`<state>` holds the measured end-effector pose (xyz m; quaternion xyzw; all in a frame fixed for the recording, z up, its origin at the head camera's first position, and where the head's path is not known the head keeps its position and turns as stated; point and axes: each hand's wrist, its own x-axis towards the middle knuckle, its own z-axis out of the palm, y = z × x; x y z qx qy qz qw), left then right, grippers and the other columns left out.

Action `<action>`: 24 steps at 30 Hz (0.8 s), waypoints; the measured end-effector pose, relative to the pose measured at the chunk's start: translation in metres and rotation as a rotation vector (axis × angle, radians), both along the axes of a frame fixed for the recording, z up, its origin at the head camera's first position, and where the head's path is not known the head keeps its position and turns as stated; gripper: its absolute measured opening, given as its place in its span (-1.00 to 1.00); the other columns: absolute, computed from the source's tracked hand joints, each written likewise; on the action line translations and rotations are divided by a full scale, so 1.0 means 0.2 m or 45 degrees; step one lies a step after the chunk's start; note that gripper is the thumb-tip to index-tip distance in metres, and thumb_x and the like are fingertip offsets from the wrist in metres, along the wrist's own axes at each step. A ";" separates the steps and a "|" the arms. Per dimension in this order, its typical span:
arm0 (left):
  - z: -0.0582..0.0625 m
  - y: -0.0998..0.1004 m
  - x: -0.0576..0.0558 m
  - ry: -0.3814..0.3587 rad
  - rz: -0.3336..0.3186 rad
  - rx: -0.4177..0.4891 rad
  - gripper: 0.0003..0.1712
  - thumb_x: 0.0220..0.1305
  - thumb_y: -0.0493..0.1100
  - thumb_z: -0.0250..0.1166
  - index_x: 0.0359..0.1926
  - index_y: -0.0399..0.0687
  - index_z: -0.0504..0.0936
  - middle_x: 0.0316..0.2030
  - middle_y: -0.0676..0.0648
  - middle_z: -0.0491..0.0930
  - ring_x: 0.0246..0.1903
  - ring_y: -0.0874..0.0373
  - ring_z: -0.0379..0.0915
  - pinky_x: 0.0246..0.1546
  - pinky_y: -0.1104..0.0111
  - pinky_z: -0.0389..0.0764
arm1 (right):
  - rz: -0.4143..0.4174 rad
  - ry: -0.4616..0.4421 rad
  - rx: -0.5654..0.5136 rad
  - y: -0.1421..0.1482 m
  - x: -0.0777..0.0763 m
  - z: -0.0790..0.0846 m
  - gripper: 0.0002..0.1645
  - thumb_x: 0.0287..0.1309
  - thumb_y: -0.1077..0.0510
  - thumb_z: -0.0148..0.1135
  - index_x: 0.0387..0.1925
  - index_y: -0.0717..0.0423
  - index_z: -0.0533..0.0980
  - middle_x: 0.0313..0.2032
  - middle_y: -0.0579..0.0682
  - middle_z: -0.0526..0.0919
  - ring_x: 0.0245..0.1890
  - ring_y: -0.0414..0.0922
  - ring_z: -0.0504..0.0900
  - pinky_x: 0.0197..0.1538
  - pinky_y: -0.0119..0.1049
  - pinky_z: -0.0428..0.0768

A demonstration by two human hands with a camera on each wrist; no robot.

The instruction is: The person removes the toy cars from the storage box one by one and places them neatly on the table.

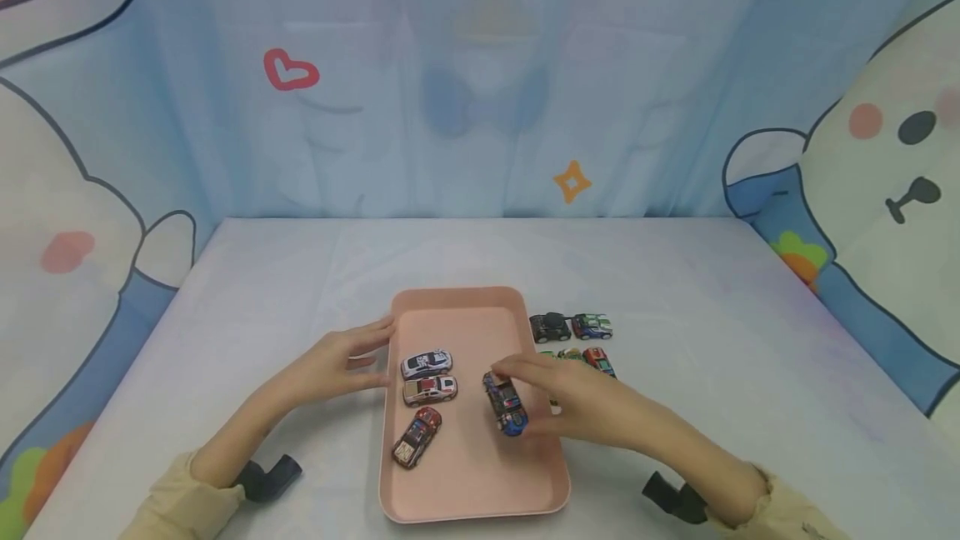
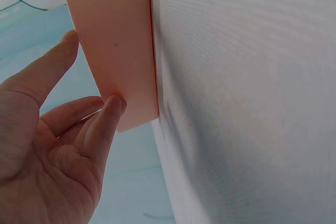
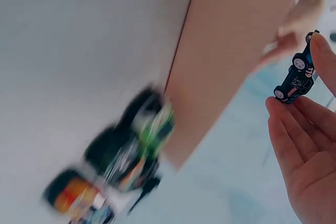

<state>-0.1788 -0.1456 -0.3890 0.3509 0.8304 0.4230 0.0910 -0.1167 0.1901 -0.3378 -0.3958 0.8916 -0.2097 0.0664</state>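
My right hand (image 1: 588, 402) pinches a dark blue toy car (image 1: 506, 405) by its ends, thumb at one and fingertips at the other, over the right part of a pink tray (image 1: 480, 486). In the right wrist view the car (image 3: 297, 77) shows its side with pale wheels. My left hand (image 1: 333, 369) touches the tray's left side with spread fingers; the left wrist view has the thumb and fingertips against the outer wall (image 2: 118, 51). Inside the tray lie a white-and-black toy car (image 1: 427, 364), a white-and-red one (image 1: 430, 390) and a dark red one (image 1: 417, 437), tilted.
Right of the tray, on the white-covered table (image 1: 675, 290), stand a black toy car (image 1: 550, 327), a green-and-blue one (image 1: 592, 326) and a red one (image 1: 599, 361). Others beside them are partly behind my right hand. A blue patterned curtain (image 1: 480, 165) hangs behind the table.
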 end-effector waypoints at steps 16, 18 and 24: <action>0.00 -0.01 0.00 -0.018 0.005 0.024 -0.18 0.09 -0.23 0.39 0.30 -0.43 0.21 0.34 -0.33 0.04 0.21 -0.23 0.19 0.03 0.28 0.51 | -0.397 0.226 0.031 0.51 -0.05 0.04 -0.12 -0.23 0.23 0.54 0.21 0.26 0.35 0.11 0.19 0.46 0.03 0.14 0.49 -0.04 0.02 0.60; 0.00 -0.01 0.00 -0.021 0.002 0.026 -0.17 0.09 -0.22 0.39 0.30 -0.43 0.21 0.34 -0.34 0.04 0.21 -0.23 0.19 0.03 0.28 0.51 | -0.412 0.220 0.029 0.55 -0.07 0.01 -0.12 -0.24 0.26 0.54 0.20 0.29 0.35 0.10 0.21 0.47 0.03 0.15 0.49 -0.04 0.02 0.60; 0.00 0.00 0.00 -0.049 -0.003 0.040 -0.18 0.10 -0.22 0.39 0.30 -0.43 0.20 0.35 -0.33 0.03 0.22 -0.23 0.16 0.04 0.26 0.49 | -0.460 0.110 0.061 0.64 -0.10 -0.06 -0.14 -0.26 0.25 0.55 0.16 0.34 0.38 0.06 0.25 0.48 0.02 0.20 0.48 -0.04 0.05 0.59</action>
